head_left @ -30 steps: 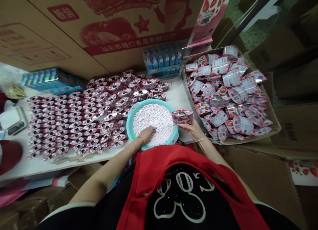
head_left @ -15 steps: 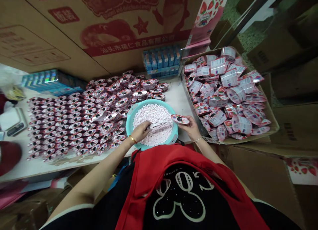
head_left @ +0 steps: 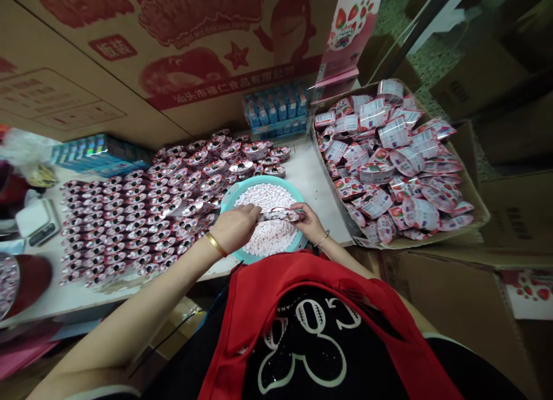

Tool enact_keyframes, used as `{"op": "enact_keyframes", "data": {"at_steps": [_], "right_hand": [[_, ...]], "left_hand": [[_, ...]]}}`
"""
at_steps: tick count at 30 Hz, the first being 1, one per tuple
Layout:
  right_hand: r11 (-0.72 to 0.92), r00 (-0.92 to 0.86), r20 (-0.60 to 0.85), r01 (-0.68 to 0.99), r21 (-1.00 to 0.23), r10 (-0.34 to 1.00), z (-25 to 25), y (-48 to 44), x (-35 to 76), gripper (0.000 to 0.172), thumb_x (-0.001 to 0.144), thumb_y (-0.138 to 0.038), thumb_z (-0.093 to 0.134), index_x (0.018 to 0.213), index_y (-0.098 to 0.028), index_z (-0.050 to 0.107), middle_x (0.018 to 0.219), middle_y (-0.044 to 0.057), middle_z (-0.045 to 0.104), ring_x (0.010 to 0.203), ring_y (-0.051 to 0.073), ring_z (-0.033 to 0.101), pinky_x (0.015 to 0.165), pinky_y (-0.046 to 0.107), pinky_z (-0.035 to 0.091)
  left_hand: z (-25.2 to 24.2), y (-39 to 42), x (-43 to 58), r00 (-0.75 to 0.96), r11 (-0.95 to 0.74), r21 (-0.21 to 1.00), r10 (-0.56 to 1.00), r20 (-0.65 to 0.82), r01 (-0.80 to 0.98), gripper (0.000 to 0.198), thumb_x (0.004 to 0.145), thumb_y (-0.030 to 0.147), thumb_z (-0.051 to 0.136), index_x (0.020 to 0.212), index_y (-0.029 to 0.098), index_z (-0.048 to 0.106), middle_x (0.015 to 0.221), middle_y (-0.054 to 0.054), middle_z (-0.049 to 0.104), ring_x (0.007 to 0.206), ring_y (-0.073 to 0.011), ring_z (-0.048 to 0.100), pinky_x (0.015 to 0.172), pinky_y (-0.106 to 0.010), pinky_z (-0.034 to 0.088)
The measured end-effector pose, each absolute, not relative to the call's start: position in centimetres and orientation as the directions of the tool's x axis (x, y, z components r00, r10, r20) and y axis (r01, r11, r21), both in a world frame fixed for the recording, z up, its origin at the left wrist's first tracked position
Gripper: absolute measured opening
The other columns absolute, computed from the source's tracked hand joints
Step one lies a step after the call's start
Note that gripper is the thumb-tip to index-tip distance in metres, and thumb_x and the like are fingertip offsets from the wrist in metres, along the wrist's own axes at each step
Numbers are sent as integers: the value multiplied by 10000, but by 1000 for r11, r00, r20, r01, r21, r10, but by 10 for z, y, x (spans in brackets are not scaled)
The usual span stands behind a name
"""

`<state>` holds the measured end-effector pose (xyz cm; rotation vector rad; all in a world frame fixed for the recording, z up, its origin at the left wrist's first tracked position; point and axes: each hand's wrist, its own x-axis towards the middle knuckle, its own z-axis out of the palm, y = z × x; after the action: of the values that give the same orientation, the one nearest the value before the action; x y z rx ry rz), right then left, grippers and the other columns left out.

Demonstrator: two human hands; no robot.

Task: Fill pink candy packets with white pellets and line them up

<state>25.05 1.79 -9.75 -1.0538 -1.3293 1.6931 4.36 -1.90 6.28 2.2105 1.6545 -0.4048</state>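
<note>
A turquoise basin (head_left: 228, 203) full of small white candies (head_left: 270, 239) stands on the table in front of me. My left hand (head_left: 237, 227), with a gold bracelet, is over the basin's left side, fingers closed on a narrow scoop (head_left: 272, 216) carrying candies. My right hand (head_left: 309, 223) is over the basin's right rim, closed around a red and white strawberry-print packet (head_left: 294, 214). The scoop's far end meets the packet; whether it is inside the opening I cannot tell.
Upright packets (head_left: 129, 216) stand in rows to the left. A carton (head_left: 477, 216) heaped with packets is at right. Blue boxes (head_left: 276, 109) stand behind, against large cardboard boxes (head_left: 207, 72). A scale (head_left: 38, 221) and a red bucket (head_left: 37, 282) are at far left.
My left hand has lifted the scoop with candies from the basin and moved it toward the packet. My right hand has moved left, bringing the packet over the basin. The view has shifted slightly.
</note>
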Motion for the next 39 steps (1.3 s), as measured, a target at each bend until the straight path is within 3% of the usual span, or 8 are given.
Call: {"op": "enact_keyframes", "data": {"at_steps": [7, 11, 15, 20, 24, 28, 35, 39], "right_hand": [[-267, -378, -212, -99, -959, 901, -100, 13, 246, 343, 578, -249, 748, 895, -239, 616, 1008, 11, 581, 998, 191, 542, 942, 329, 407], [-360, -388, -266, -192, -913, 882, -101, 11, 238, 382, 563, -247, 775, 905, -250, 605, 959, -11, 600, 877, 169, 576, 864, 324, 458], [-383, -413, -265, -236, -893, 871, -91, 16, 215, 373, 558, -258, 792, 880, -259, 603, 858, -13, 640, 838, 197, 598, 853, 375, 486], [-275, -353, -176, -252, -928, 919, -70, 47, 207, 460, 661, -272, 716, 1092, -289, 557, 967, 5, 625, 908, 188, 593, 857, 359, 494], [-13, -33, -15, 64, -998, 999, -64, 99, 252, 417, 727, -288, 645, 1134, -279, 554, 1111, 60, 547, 934, 199, 547, 815, 345, 488], [124, 25, 162, 528, -840, 986, -67, 151, 303, 380, 756, -310, 582, 1118, -196, 573, 1067, 121, 562, 1013, 272, 511, 930, 433, 416], [88, -233, -245, 868, -488, 941, -74, 193, 312, 463, 729, -251, 568, 1188, -193, 557, 925, 116, 668, 878, 282, 597, 788, 363, 434], [169, -365, -286, 828, -535, 886, -68, 195, 328, 521, 673, -234, 606, 1190, -205, 544, 888, 73, 665, 802, 257, 594, 734, 338, 437]], "left_hand": [[97, -15, 64, 282, -342, -54, 843, -458, 938, 252, 882, 106, 344, 915, 152, 590, 900, -102, 599, 867, -232, 570, 653, -325, 457], [95, -12, 46, 311, -299, 90, 880, -359, 950, 185, 874, 249, 454, 999, 169, 564, 999, -95, 591, 895, -222, 578, 720, -337, 481], [61, 3, 36, 428, -352, 312, 876, -221, 883, 529, 809, 479, 547, 1234, 182, 440, 1184, -121, 543, 1028, -238, 560, 830, -353, 477], [24, 57, 29, 498, -425, 343, 852, -163, 838, 269, 879, 361, 449, 1082, 208, 535, 993, -81, 606, 948, -205, 569, 825, -335, 459], [4, 115, 10, 318, -290, 206, 941, -118, 935, 288, 871, 394, 452, 1077, 214, 542, 1072, -95, 564, 958, -210, 567, 775, -309, 458], [-24, 156, -12, 174, -166, 58, 968, -181, 984, 327, 861, 402, 452, 1111, 208, 535, 1112, -102, 536, 979, -223, 566, 739, -293, 451], [-38, 155, -18, 65, -56, 49, 977, -201, 997, 427, 857, 408, 444, 1226, 195, 481, 1252, -133, 481, 1032, -257, 567, 777, -324, 461], [-29, 111, -16, 76, -49, 239, 992, -105, 970, 419, 888, 462, 366, 1181, 192, 499, 1168, -112, 553, 1070, -237, 551, 869, -321, 449]]}}
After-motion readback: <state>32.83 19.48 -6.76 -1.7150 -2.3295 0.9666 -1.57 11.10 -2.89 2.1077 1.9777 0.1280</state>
